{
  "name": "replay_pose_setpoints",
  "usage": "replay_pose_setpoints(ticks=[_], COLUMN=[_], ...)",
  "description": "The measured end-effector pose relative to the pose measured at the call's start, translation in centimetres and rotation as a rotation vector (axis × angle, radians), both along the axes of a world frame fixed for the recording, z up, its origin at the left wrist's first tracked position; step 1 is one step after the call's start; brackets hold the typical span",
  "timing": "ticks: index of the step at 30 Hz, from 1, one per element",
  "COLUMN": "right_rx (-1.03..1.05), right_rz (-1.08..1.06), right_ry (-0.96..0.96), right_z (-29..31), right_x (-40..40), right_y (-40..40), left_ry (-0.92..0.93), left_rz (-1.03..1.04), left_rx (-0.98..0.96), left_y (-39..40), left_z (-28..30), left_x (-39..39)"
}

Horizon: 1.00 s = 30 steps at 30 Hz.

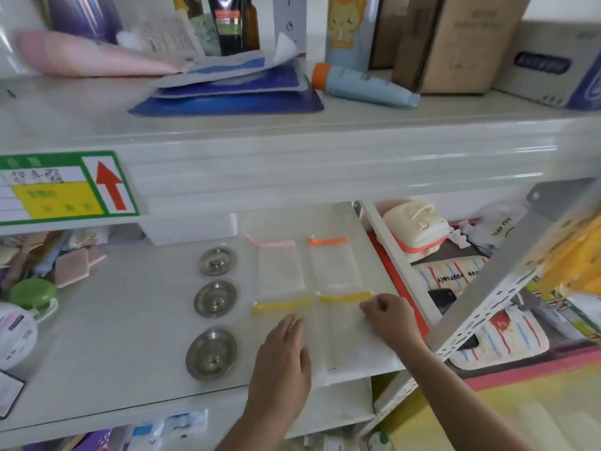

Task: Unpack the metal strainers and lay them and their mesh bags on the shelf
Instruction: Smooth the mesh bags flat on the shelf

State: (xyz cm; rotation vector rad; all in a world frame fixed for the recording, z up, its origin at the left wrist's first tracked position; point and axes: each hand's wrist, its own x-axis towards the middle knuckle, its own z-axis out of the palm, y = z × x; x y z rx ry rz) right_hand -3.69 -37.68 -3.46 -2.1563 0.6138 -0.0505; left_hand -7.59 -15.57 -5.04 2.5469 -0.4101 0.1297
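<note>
Down the middle of the white shelf board (136, 320) runs a column of three round metal strainers, all bare of packaging: the far round steel strainer with a knob (218, 261), the middle knobbed steel strainer (217, 299) and the near, plainer steel disc strainer (211, 353), which sits close to the front edge.

Just to their right lie the mesh bags, flat, in two rows. At the back, the pale mesh bag with a pink drawstring top (280, 266) and beside it the mesh bag with an orange top band (333, 263). In front, the mesh bag with a yellow band (282, 306) — and here the left hand (283, 359) lies flat, fingers spread and loose, palm down on or just over it, pinching nothing. I cannot tell whether it actually presses the mesh.

Further right, near the shelf's right edge, the second yellow-banded mesh bag (346, 320) is being seen to: the right hand (388, 317) has its fingertips drawn narrow at the end of the yellow band, seemingly nipping it, though the contact itself is hidden.

By my reckoning the job is all but done — three strainers out, four bags laid. What seems left is squaring that last bag and lifting both hands away. No unopened packet shows on this board.
</note>
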Motion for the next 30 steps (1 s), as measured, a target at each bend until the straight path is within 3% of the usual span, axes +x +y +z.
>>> replay_pose_setpoints(ticks=[4, 8, 11, 14, 20, 30], right_rx=[-0.349, -0.746, -0.746, -0.731, -0.742, -0.698], right_rz=[0.044, 0.278, 0.537, 0.635, 0.719, 0.756], right_ry=[-0.002, -0.122, -0.034, 0.005, -0.043, -0.059], right_z=[-0.7, -1.6, -3.3, -4.0, -3.5, -2.8], right_x=[-0.5, -2.6, -3.2, -2.4, -0.5, 3.2], right_y=[0.1, 0.6, 0.8, 0.6, 0.7, 0.6], left_ry=[0.049, 0.033, -0.019, -0.049, 0.091, 0.073], left_rz=[-0.019, -0.06, -0.063, 0.025, 0.026, 0.05], left_rx=[0.308, 0.381, 0.395, 0.349, 0.44, 0.505], left_y=[0.8, 1.7, 1.9, 1.5, 0.6, 1.3], left_z=[-1.5, -2.7, -2.6, -1.4, -2.0, -2.4], left_x=[0.6, 0.5, 1.1, 3.3, 7.9, 11.5])
